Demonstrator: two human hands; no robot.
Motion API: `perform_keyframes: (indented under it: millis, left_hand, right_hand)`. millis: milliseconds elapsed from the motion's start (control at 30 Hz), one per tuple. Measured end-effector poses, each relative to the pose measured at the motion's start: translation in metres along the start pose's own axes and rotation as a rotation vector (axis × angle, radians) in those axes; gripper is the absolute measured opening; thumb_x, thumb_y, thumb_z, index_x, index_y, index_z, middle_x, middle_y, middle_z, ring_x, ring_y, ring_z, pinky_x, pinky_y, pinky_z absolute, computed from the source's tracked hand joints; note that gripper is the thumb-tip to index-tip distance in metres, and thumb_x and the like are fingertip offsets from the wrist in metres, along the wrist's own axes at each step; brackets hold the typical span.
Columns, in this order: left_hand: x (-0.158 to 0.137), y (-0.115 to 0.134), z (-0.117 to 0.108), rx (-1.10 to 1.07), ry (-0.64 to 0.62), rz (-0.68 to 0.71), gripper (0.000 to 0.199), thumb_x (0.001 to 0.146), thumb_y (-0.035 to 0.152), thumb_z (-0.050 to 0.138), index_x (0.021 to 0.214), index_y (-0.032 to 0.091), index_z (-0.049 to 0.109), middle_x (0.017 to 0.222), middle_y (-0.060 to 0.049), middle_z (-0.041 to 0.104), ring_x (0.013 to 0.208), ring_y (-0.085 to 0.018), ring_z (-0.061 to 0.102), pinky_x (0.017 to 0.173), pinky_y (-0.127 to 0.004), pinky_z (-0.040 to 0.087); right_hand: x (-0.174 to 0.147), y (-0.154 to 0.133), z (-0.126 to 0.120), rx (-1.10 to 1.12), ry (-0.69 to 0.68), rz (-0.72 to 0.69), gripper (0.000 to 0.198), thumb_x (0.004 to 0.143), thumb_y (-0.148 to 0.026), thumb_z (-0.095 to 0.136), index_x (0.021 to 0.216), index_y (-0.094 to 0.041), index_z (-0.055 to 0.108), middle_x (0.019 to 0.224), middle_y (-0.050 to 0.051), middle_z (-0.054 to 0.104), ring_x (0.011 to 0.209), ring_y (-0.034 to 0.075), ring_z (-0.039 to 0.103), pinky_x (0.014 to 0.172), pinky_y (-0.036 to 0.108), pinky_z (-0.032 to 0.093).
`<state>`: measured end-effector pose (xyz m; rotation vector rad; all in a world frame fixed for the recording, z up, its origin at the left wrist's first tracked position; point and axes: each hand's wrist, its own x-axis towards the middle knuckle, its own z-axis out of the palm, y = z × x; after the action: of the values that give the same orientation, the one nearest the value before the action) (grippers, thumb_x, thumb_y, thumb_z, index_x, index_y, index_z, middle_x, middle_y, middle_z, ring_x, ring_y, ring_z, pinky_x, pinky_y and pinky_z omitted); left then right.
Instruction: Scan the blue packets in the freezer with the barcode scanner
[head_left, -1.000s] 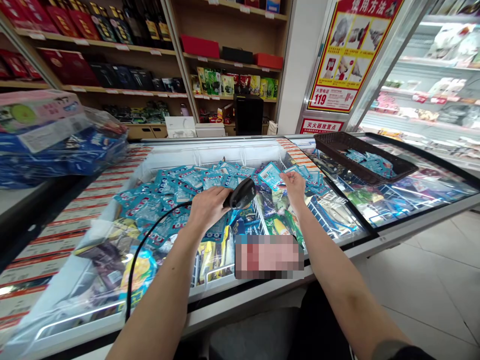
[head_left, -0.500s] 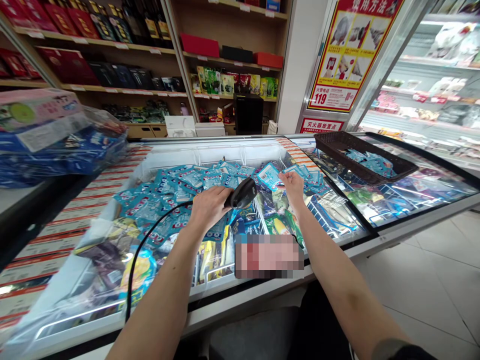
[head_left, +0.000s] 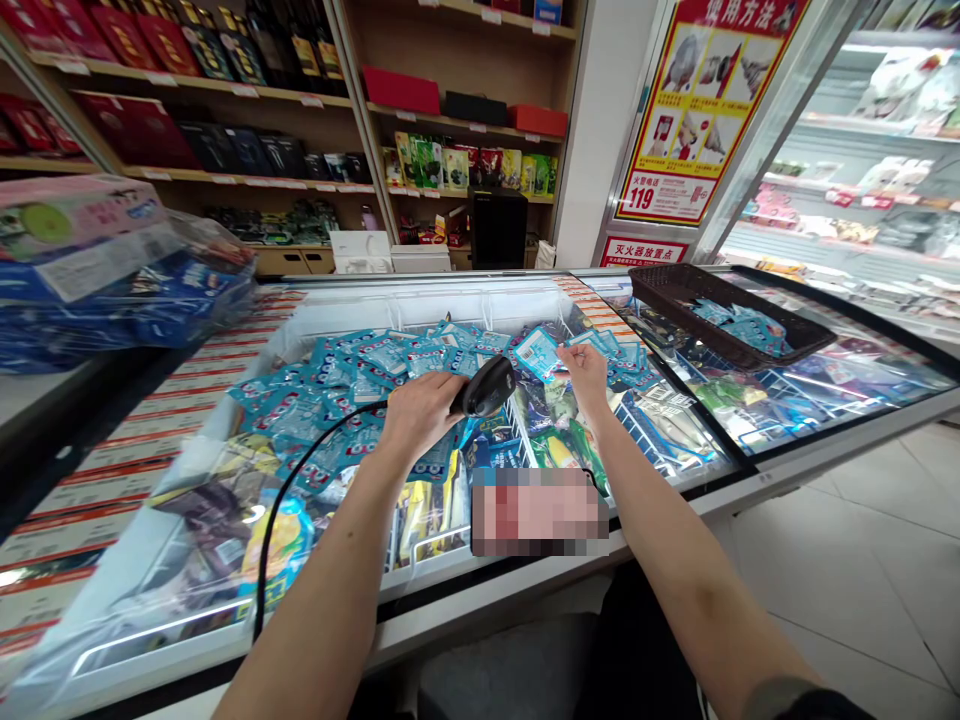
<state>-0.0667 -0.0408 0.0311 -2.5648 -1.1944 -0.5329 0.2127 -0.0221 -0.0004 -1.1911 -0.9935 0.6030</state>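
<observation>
My left hand [head_left: 425,415] is wrapped round a black corded barcode scanner [head_left: 487,388], its head turned to the right. A black cable runs from its handle down past my left forearm. Between the fingertips of my right hand [head_left: 586,372] is the edge of a small blue packet [head_left: 538,353], with a white barcode label facing up. The scanner's head is a short gap to the left of that packet. Many like packets lie in a heap [head_left: 330,410] on the glass freezer top, left of and behind the scanner. A few more lie just right of my right hand.
A dark brown basket [head_left: 727,315] with blue packets stands on the freezer [head_left: 420,300] at right. Plastic-wrapped boxes [head_left: 112,260] stand at left. A blurred-out flat object [head_left: 538,512] lies at the front edge. Shelves [head_left: 465,125] with goods line the back.
</observation>
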Motion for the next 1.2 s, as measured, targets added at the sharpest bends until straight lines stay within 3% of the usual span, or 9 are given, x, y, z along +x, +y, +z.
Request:
perform_keyframes:
  millis: [133, 233, 400, 567, 733, 833, 900, 1033, 1200]
  left_hand:
    - [0.000, 0.000, 0.000, -0.004, -0.002, -0.001, 0.032, 0.083, 0.033, 0.053, 0.113, 0.023, 0.055, 0.105, -0.008, 0.066, 0.102, -0.025, 0.058, 0.075, -0.034, 0.045]
    - [-0.001, -0.001, 0.000, 0.007, 0.010, -0.002, 0.032, 0.083, 0.032, 0.053, 0.113, 0.023, 0.055, 0.105, -0.007, 0.065, 0.102, -0.025, 0.058, 0.076, -0.033, 0.045]
    - [-0.001, -0.005, -0.001, 0.045, 0.025, -0.017, 0.033, 0.082, 0.032, 0.054, 0.113, 0.021, 0.055, 0.102, -0.007, 0.065, 0.100, -0.025, 0.059, 0.077, -0.034, 0.045]
    - [-0.003, -0.009, -0.002, 0.069, 0.053, -0.038, 0.033, 0.081, 0.031, 0.055, 0.112, 0.021, 0.055, 0.099, -0.008, 0.066, 0.097, -0.025, 0.059, 0.073, -0.033, 0.044]
    - [-0.004, -0.011, -0.001, 0.088, 0.088, -0.056, 0.030, 0.083, 0.031, 0.054, 0.111, 0.020, 0.057, 0.095, -0.007, 0.066, 0.093, -0.025, 0.060, 0.069, -0.033, 0.043]
    - [-0.004, -0.014, 0.001, 0.106, 0.104, -0.066, 0.031, 0.083, 0.032, 0.054, 0.111, 0.020, 0.057, 0.096, -0.007, 0.066, 0.093, -0.025, 0.060, 0.069, -0.033, 0.043]
    - [-0.005, -0.017, 0.003, 0.117, 0.109, -0.076, 0.031, 0.082, 0.032, 0.055, 0.111, 0.020, 0.057, 0.095, -0.007, 0.066, 0.092, -0.025, 0.060, 0.069, -0.033, 0.043]
    - [-0.007, -0.020, 0.004, 0.134, 0.112, -0.094, 0.031, 0.082, 0.033, 0.055, 0.110, 0.020, 0.057, 0.095, -0.007, 0.065, 0.092, -0.025, 0.059, 0.068, -0.033, 0.043]
    - [-0.006, -0.020, 0.001, 0.143, 0.112, -0.128, 0.030, 0.083, 0.034, 0.053, 0.109, 0.021, 0.058, 0.094, -0.007, 0.065, 0.092, -0.025, 0.060, 0.068, -0.032, 0.042]
  right_hand:
    - [0.002, 0.004, -0.002, -0.002, 0.019, 0.002, 0.035, 0.069, -0.050, 0.065, 0.076, -0.018, 0.052, 0.055, -0.007, 0.047, 0.051, 0.008, 0.048, 0.056, 0.030, 0.059]
    - [0.007, 0.010, -0.009, -0.041, 0.106, 0.000, 0.032, 0.073, -0.044, 0.061, 0.090, -0.018, 0.053, 0.065, -0.004, 0.055, 0.058, 0.012, 0.057, 0.060, 0.031, 0.057]
    - [0.015, 0.016, -0.023, -0.341, 0.189, -0.021, 0.030, 0.078, -0.028, 0.048, 0.105, -0.016, 0.054, 0.088, 0.005, 0.063, 0.071, 0.017, 0.064, 0.070, 0.032, 0.052]
    - [0.012, 0.010, -0.028, -0.761, 0.171, -0.069, 0.033, 0.078, -0.019, 0.046, 0.106, -0.013, 0.061, 0.099, 0.011, 0.063, 0.093, 0.023, 0.057, 0.089, 0.037, 0.042]
    - [0.003, 0.001, -0.029, -1.011, 0.201, -0.107, 0.033, 0.079, -0.019, 0.048, 0.107, -0.014, 0.064, 0.109, 0.015, 0.057, 0.110, 0.029, 0.042, 0.094, 0.042, 0.033]
    - [-0.001, -0.002, -0.027, -1.074, 0.204, -0.155, 0.032, 0.081, -0.020, 0.047, 0.108, -0.016, 0.064, 0.122, 0.015, 0.051, 0.116, 0.030, 0.034, 0.095, 0.045, 0.030]
    - [-0.003, -0.002, -0.024, -1.091, 0.136, -0.227, 0.030, 0.085, -0.024, 0.046, 0.109, -0.019, 0.064, 0.125, 0.013, 0.049, 0.116, 0.030, 0.033, 0.096, 0.047, 0.028]
    - [-0.002, 0.004, -0.023, -1.122, -0.001, -0.304, 0.025, 0.085, -0.032, 0.052, 0.099, -0.020, 0.069, 0.117, 0.012, 0.056, 0.111, 0.032, 0.037, 0.093, 0.049, 0.027]
    - [0.001, 0.010, -0.027, -1.159, 0.033, -0.280, 0.022, 0.086, -0.024, 0.050, 0.093, -0.018, 0.070, 0.118, 0.014, 0.057, 0.110, 0.034, 0.038, 0.091, 0.051, 0.026]
